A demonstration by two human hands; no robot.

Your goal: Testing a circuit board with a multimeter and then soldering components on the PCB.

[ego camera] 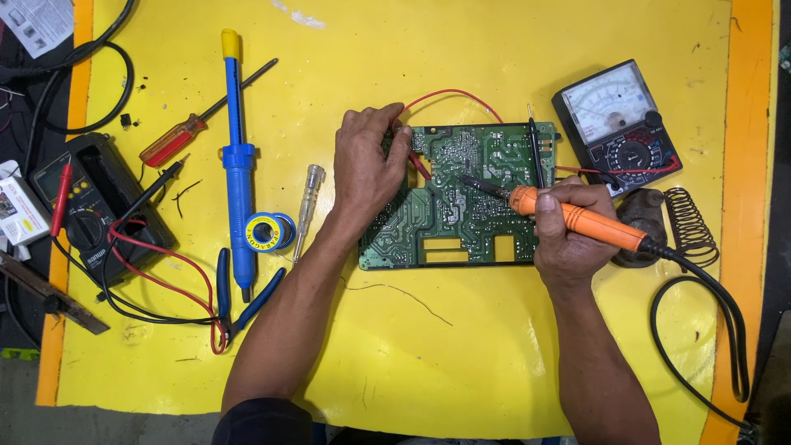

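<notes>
Green circuit board (461, 198) sits solder-side up, center of the yellow mat (461, 354). It's light, stiff and fragile, so I'd grab it by the edges. My left hand (367, 169) presses flat on its 9 o'clock edge, fingers spread. My right hand (568, 231) is wrapped around the orange soldering iron (577, 216), tip on the board. Analog meter (618, 124) at 2 o'clock.

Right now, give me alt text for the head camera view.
A right hand holds an orange soldering iron to a green circuit board that the left hand steadies on a yellow table, with meters and tools around.
</notes>
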